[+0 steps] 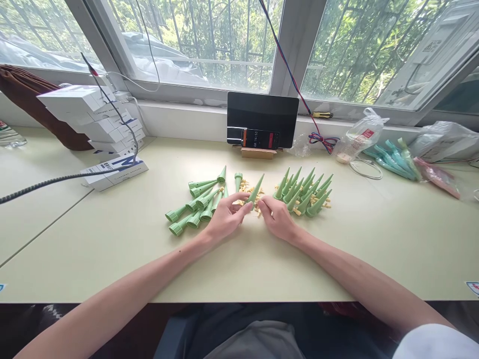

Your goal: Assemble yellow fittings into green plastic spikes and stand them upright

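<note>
My left hand (229, 215) grips a green plastic watering spike (256, 188), its pointed tip tilted up and to the right. Close beside its lower end, my right hand (277, 215) is closed in a pinch; whatever lies between the fingertips is too small to make out. Behind and between my hands is a pile of small pale yellow plastic pieces (245, 185), partly covered by them. To the left lie several loose green spikes (194, 204) with open ribbed ends. On the right, several more spikes (304, 189) stand in a group, points up, with yellow pieces on them.
A phone (261, 139) showing a running timer leans against a black tablet (262, 112) at the back. White boxes (108, 124) are stacked at the left, a dark cable (67, 177) crossing in front. Plastic bags (361, 134) and teal packets (392, 158) lie back right.
</note>
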A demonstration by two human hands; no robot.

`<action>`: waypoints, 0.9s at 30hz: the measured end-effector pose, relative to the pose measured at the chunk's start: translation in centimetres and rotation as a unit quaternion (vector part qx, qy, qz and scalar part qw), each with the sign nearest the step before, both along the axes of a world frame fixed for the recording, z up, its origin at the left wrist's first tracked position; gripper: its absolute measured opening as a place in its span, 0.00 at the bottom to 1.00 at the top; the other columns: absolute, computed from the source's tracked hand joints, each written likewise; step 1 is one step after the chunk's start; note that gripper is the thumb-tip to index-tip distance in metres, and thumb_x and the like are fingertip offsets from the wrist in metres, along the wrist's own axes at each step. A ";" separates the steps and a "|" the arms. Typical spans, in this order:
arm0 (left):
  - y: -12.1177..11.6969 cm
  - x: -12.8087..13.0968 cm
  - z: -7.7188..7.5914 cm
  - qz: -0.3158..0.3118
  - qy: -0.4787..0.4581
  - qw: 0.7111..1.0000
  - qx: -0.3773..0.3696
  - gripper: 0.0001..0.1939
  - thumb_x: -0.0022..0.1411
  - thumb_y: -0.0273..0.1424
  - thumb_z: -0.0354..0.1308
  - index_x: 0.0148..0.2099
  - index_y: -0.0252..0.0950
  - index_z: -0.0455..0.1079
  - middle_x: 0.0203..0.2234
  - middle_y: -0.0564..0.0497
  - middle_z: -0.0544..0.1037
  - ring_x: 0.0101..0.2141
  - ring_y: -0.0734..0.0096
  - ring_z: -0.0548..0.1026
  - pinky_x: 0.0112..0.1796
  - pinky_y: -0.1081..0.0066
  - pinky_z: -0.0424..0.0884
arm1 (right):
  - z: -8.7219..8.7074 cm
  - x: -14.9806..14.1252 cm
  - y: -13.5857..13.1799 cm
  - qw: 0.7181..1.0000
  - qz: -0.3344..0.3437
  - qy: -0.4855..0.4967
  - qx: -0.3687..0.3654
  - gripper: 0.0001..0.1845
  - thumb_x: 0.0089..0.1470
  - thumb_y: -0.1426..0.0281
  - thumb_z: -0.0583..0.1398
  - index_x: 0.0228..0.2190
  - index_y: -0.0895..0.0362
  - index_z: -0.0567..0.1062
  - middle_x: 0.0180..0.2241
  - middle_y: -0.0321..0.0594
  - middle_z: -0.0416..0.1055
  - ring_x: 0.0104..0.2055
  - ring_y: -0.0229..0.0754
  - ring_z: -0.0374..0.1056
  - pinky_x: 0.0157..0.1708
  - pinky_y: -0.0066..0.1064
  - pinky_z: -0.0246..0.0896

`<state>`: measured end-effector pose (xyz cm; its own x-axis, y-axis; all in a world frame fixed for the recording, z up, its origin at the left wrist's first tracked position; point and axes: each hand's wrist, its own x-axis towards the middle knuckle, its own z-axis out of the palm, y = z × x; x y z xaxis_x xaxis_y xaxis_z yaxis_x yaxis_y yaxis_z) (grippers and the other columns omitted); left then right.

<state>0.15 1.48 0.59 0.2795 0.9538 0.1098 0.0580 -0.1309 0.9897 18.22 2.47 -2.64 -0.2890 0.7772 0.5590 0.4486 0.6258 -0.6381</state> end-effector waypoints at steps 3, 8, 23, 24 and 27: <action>-0.2 0.1 0.5 0.014 -0.004 1.000 -0.001 0.18 0.59 0.42 0.63 0.46 0.34 0.75 0.14 0.58 0.64 0.15 0.80 0.61 0.16 0.77 0.57 | 0.2 -0.1 -0.2 0.999 -0.019 0.023 -0.014 0.13 0.67 0.62 0.51 0.36 0.56 0.69 0.28 0.38 0.70 0.26 0.37 0.64 0.29 0.30 0.61; -0.2 0.1 0.9 0.042 0.005 0.999 0.000 0.17 0.59 0.43 0.63 0.41 0.34 0.75 0.13 0.59 0.62 0.15 0.80 0.60 0.16 0.77 0.58 | 0.2 -0.1 -0.3 0.999 -0.014 0.029 -0.007 0.12 0.65 0.60 0.55 0.41 0.56 0.70 0.29 0.37 0.70 0.24 0.36 0.64 0.26 0.29 0.62; -0.2 0.1 0.5 0.067 0.022 0.997 0.014 0.17 0.60 0.45 0.62 0.40 0.35 0.72 0.14 0.59 0.63 0.15 0.79 0.61 0.17 0.77 0.59 | -0.4 0.0 -0.1 0.997 -0.032 -0.017 0.066 0.10 0.65 0.63 0.55 0.42 0.55 0.71 0.31 0.38 0.70 0.26 0.37 0.63 0.28 0.29 0.61; -0.2 0.1 0.5 0.064 0.016 0.998 0.013 0.17 0.60 0.45 0.62 0.39 0.35 0.72 0.14 0.59 0.64 0.15 0.79 0.61 0.17 0.77 0.59 | -0.4 0.0 -0.1 0.997 -0.031 -0.021 0.072 0.10 0.66 0.63 0.55 0.42 0.55 0.71 0.32 0.39 0.71 0.27 0.37 0.64 0.29 0.29 0.62; -0.3 0.2 0.7 0.057 0.000 0.998 0.009 0.17 0.58 0.45 0.63 0.37 0.34 0.72 0.14 0.59 0.64 0.15 0.80 0.61 0.16 0.77 0.59 | -0.3 0.0 -0.1 0.995 -0.029 -0.037 0.085 0.10 0.67 0.63 0.53 0.42 0.55 0.71 0.34 0.42 0.72 0.29 0.39 0.67 0.29 0.30 0.62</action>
<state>0.35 1.21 1.33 0.1684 0.9776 0.1266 0.0731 -0.1405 0.9874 18.27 2.37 -2.94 -0.2921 0.6902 0.6620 0.5286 0.6934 -0.4897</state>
